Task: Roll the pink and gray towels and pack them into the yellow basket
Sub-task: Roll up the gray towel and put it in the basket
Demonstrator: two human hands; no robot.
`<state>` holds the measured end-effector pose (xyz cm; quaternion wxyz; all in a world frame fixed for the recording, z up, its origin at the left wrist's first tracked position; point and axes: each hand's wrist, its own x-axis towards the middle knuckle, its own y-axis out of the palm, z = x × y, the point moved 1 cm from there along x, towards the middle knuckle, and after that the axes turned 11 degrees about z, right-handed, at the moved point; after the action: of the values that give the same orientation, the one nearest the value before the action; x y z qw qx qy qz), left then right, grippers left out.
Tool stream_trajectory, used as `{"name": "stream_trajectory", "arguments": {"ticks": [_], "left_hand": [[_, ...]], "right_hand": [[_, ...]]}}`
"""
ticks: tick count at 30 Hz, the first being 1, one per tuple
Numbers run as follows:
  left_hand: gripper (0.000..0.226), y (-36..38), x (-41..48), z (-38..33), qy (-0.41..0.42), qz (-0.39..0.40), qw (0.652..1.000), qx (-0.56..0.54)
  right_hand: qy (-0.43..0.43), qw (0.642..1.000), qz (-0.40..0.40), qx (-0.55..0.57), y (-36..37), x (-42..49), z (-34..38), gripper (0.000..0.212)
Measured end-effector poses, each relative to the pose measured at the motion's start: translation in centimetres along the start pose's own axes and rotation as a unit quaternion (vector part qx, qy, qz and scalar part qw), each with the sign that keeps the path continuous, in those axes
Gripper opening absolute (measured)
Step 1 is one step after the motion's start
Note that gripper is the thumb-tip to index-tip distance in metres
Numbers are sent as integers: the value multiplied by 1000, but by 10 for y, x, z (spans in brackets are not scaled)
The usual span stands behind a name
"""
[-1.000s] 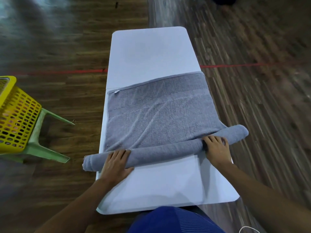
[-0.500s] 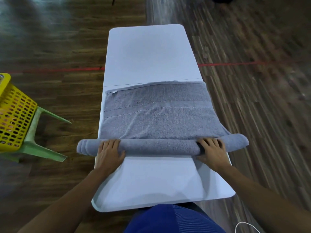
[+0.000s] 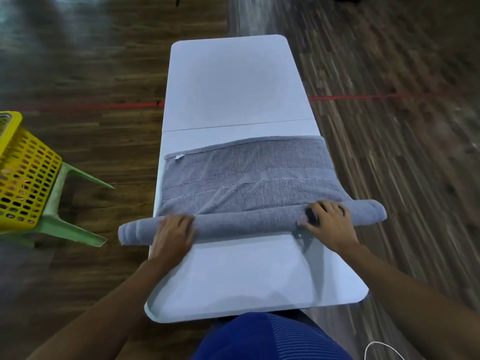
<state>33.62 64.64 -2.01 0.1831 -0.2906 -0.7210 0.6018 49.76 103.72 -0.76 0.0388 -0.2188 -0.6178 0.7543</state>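
White table [image 3: 233, 81]: long, narrow, rounded corners, runs 6 to 12 o'clock through the frame. A seam [image 3: 233, 125] crosses it side to side.

Gray towel [image 3: 246, 183] lies directly on top. The flat part spans the full table width, with its far hem just on the 6 o'clock side of the seam. A small white tag [image 3: 178, 157] sits at the towel's 10 o'clock corner. The near part is rolled into a tube lying crosswise, slightly skewed, and both roll ends overhang the table edges at 3 and 9 o'clock.

The table stands on a dark wood floor [image 3: 104, 152]. A red line [image 3: 363, 96] on the floor runs crosswise. A green stool [image 3: 65, 229] stands on the floor at 9 o'clock, apart from the table.
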Motion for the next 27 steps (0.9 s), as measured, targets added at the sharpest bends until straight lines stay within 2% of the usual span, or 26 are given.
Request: {"name": "stream_trajectory", "arguments": {"ticks": [2,3,4,6,8,11,12,14,16,17,20,21,24,25,27], "left_hand": [[56,8,-1,-2,29,80,996,32],[63,12,-1,0,20,114,992,40],[63,12,1,1,9,128,991,33],[49,8,4,0,5,111,994,17],[35,-2,11,-2,15,111,994,19],[43,-15,23,2,-13,201,980,-10],[44,-18,27,4,-38,196,980,-19],[43,-17,29,5,-71,109,991,-35],[44,-9,28,2,-59,31,997,-44],[46,-5,25,0,-33,35,998,-32],[63,9,20,-2,18,115,993,36],[63,11,19,-2,11,128,991,33],[39,3,22,-4,0,121,992,36],[36,-4,26,-7,0,139,989,45],[42,-14,36,-6,-17,226,974,31]], "right_hand": [[-15,999,47,-19,5,-4,-2,60],[-8,998,58,-24,7,-4,-3,59],[-1,998,61,-29,6,-3,-3,56],[5,997,69,-41,1,2,0,49],[13,993,112,-36,-7,9,3,38],[48,983,176,-18,-14,16,3,30],[59,985,160,-11,-15,17,2,30],[59,996,62,7,-15,16,3,29],[32,999,-18,38,-13,13,7,28],[13,998,-17,52,-11,11,8,34],[-26,997,70,8,1,5,6,63],[-29,995,91,-19,3,4,4,64],[-27,988,144,-40,-2,11,5,53],[-18,983,183,-16,-6,14,6,50],[2,961,274,43,-15,23,5,51]]}}
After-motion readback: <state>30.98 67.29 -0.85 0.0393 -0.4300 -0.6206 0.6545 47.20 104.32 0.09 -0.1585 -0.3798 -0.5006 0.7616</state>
